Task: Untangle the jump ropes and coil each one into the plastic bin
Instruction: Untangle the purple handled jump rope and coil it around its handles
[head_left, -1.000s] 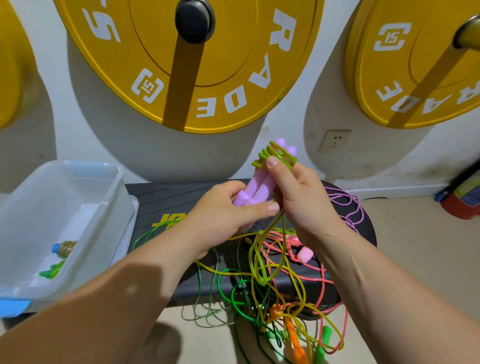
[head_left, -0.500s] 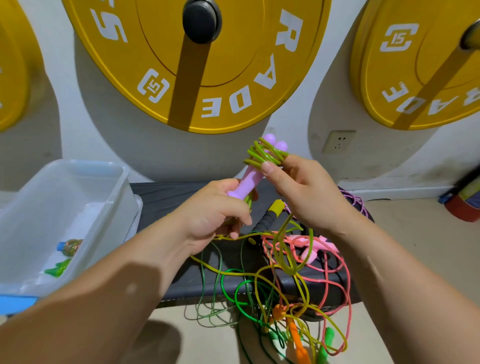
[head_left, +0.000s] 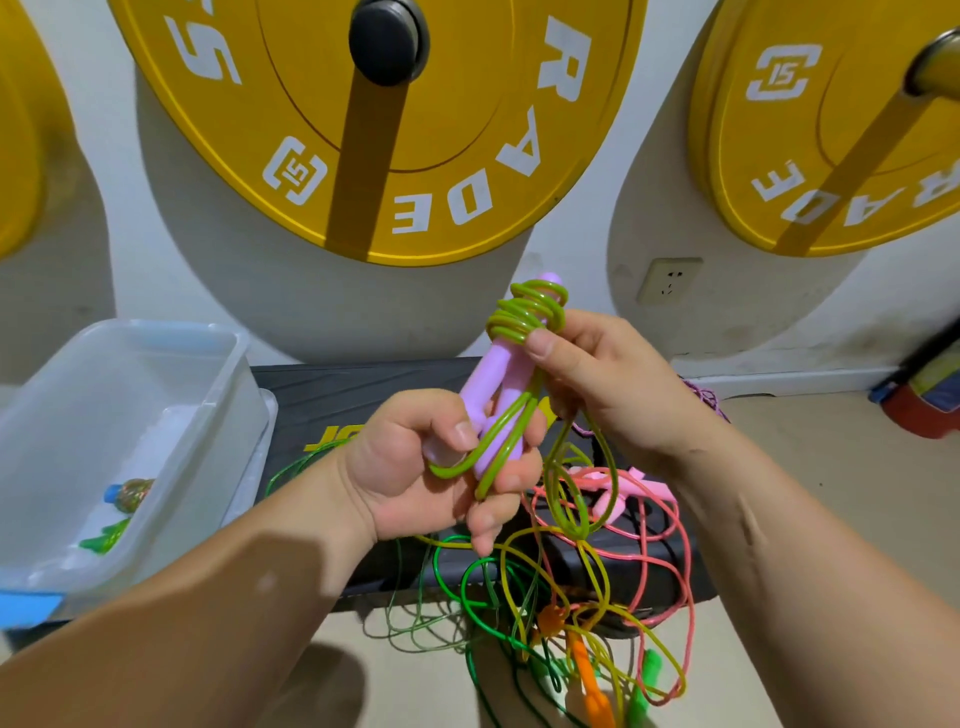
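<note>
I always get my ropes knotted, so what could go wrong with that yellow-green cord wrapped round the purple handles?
The yellow-green cord runs from the purple handles down into the tangle, crossing the pink rope; pulling up could tighten knots.
The wraps are pinned only by the right hand; letting go might let them spring loose.
The tangle hangs over the bench edge, so a tug may drag it off.
</note>
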